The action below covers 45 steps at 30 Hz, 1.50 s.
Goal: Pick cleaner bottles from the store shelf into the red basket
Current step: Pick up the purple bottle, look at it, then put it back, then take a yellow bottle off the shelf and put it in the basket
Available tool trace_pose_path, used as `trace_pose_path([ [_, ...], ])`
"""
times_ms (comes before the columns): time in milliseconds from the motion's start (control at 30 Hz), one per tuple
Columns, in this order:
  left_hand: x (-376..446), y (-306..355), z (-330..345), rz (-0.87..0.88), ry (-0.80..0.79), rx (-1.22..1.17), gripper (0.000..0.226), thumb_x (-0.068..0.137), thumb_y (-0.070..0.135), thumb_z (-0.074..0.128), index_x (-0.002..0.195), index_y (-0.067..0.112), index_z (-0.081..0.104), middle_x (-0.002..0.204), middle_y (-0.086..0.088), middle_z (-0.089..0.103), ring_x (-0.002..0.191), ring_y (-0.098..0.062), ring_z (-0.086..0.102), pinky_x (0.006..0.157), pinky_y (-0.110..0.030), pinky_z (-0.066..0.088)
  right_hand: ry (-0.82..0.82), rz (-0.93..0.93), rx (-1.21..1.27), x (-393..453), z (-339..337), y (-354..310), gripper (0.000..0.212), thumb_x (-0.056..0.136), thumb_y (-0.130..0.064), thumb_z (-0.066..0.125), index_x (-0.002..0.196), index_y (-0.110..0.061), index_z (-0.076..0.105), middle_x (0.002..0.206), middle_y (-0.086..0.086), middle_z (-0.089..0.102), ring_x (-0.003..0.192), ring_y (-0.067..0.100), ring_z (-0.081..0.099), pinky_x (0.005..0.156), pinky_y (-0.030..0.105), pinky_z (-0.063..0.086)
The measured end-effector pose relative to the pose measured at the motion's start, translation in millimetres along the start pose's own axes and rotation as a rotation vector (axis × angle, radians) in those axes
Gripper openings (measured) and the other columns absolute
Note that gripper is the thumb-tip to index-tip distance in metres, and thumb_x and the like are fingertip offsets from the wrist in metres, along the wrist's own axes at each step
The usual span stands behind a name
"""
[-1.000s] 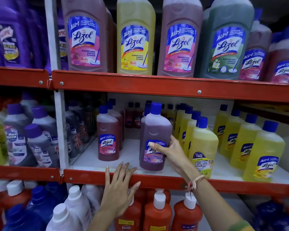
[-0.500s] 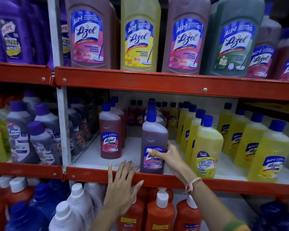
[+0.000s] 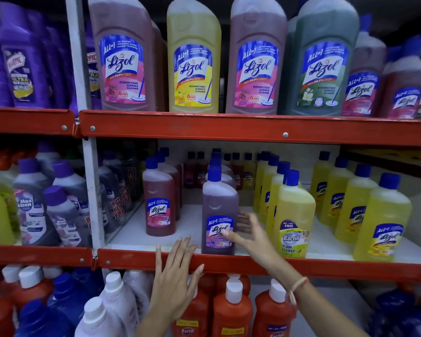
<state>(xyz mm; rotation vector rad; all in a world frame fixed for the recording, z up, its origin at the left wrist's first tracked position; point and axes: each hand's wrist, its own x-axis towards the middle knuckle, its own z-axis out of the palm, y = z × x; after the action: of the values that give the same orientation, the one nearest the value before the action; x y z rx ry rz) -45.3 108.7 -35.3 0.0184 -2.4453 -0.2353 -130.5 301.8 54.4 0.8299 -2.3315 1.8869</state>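
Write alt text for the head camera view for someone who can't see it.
A right hand with spread fingers is at a purple Lizol bottle standing at the front of a red shelf, while the left hand rests on the shelf's edge. Yellow bottles stand to the right, large Lizol bottles above.

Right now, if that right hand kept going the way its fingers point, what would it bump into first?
Most likely the purple Lizol bottle: the right hand is open, with its fingers aimed left and up at the bottle's side. Depth is unclear, so it might slip just behind it.
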Motion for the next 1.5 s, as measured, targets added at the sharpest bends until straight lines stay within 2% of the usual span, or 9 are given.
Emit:
trace_pose_path([
  [100, 0, 23, -5, 0.032, 0.119, -0.096, 0.048, 0.096, 0.047, 0.028, 0.135, 0.023, 0.042, 0.147, 0.003, 0.042, 0.137, -0.011, 0.03, 0.113, -0.051, 0.013, 0.119, -0.154, -0.086, -23, -26, -9, 0.053, 0.076, -0.033, 0.076, 0.122, -0.027, 0.049, 0.118, -0.01, 0.061, 0.105, -0.003, 0.058, 0.084, 0.014, 0.05],
  [300, 25, 82, 7, 0.298, 0.201, -0.175, 0.04, 0.093, 0.034, 0.047, 0.127, 0.014, 0.052, 0.139, -0.002, 0.052, 0.13, -0.015, 0.043, 0.111, -0.044, 0.027, 0.347, -0.34, -0.077, -46, -77, -26, 0.027, 0.083, -0.015, 0.071, 0.106, -0.023, 0.06, 0.096, 0.001, 0.069, 0.091, 0.013, 0.066, 0.076, 0.038, 0.057],
  [500, 39, 116, 28, 0.33, 0.094, -0.208, 0.036, 0.094, 0.035, 0.044, 0.124, 0.015, 0.053, 0.126, -0.001, 0.061, 0.117, -0.014, 0.051, 0.106, -0.026, 0.031, 0.554, -0.319, -0.217, -49, -110, -5, 0.045, 0.076, -0.026, 0.078, 0.114, -0.025, 0.054, 0.113, -0.004, 0.057, 0.106, 0.011, 0.056, 0.081, 0.029, 0.052],
  [633, 38, 120, 44, 0.299, 0.022, -0.111, 0.041, 0.097, 0.044, 0.034, 0.123, 0.018, 0.053, 0.12, 0.003, 0.063, 0.111, -0.014, 0.054, 0.107, -0.033, 0.026, 0.392, -0.109, -0.214, -30, -121, 24, 0.085, 0.063, -0.029, 0.087, 0.132, -0.023, 0.038, 0.126, -0.006, 0.05, 0.108, 0.005, 0.053, 0.085, 0.018, 0.047],
  [767, 31, 126, 47, 0.243, 0.019, -0.068, 0.044, 0.096, 0.047, 0.033, 0.125, 0.019, 0.051, 0.118, 0.004, 0.062, 0.108, -0.014, 0.053, 0.105, -0.039, 0.025, 0.22, 0.034, -0.024, -14, -123, 46, 0.059, 0.057, -0.023, 0.089, 0.107, -0.02, 0.058, 0.102, 0.01, 0.074, 0.086, 0.016, 0.073, 0.067, 0.025, 0.059],
  [967, 29, 133, 43, 0.19, 0.028, -0.077, 0.043, 0.095, 0.046, 0.035, 0.125, 0.02, 0.051, 0.116, 0.005, 0.062, 0.108, -0.014, 0.053, 0.107, -0.038, 0.022, 0.388, -0.093, 0.053, -16, -106, 43, 0.056, 0.058, -0.025, 0.089, 0.104, -0.03, 0.058, 0.097, 0.0, 0.074, 0.085, 0.014, 0.072, 0.069, 0.029, 0.06],
  [1100, 26, 130, 42, 0.19, 0.037, -0.135, 0.037, 0.095, 0.042, 0.038, 0.124, 0.022, 0.049, 0.118, 0.007, 0.06, 0.111, -0.011, 0.05, 0.11, -0.035, 0.02, 0.663, -0.245, -0.235, -16, -96, 18, 0.065, 0.064, -0.045, 0.083, 0.116, -0.022, 0.052, 0.106, 0.003, 0.063, 0.096, 0.019, 0.061, 0.077, 0.041, 0.055],
  [1333, 26, 134, 44, 0.148, 0.059, -0.16, 0.033, 0.095, 0.042, 0.039, 0.119, 0.023, 0.05, 0.114, 0.009, 0.06, 0.11, -0.011, 0.05, 0.111, -0.039, 0.022, 0.933, -0.365, -0.802, -48, -83, -19, 0.068, 0.07, -0.044, 0.079, 0.124, -0.014, 0.047, 0.093, 0.013, 0.056, 0.083, 0.027, 0.054, 0.056, 0.035, 0.051],
  [1500, 25, 135, 44, 0.145, 0.054, -0.172, 0.031, 0.095, 0.041, 0.041, 0.119, 0.023, 0.051, 0.113, 0.009, 0.06, 0.109, -0.01, 0.05, 0.111, -0.038, 0.022, 0.729, -0.343, -0.361, -73, -90, -32, 0.067, 0.065, -0.038, 0.084, 0.12, -0.022, 0.051, 0.104, 0.001, 0.067, 0.088, 0.017, 0.065, 0.067, 0.035, 0.058],
])
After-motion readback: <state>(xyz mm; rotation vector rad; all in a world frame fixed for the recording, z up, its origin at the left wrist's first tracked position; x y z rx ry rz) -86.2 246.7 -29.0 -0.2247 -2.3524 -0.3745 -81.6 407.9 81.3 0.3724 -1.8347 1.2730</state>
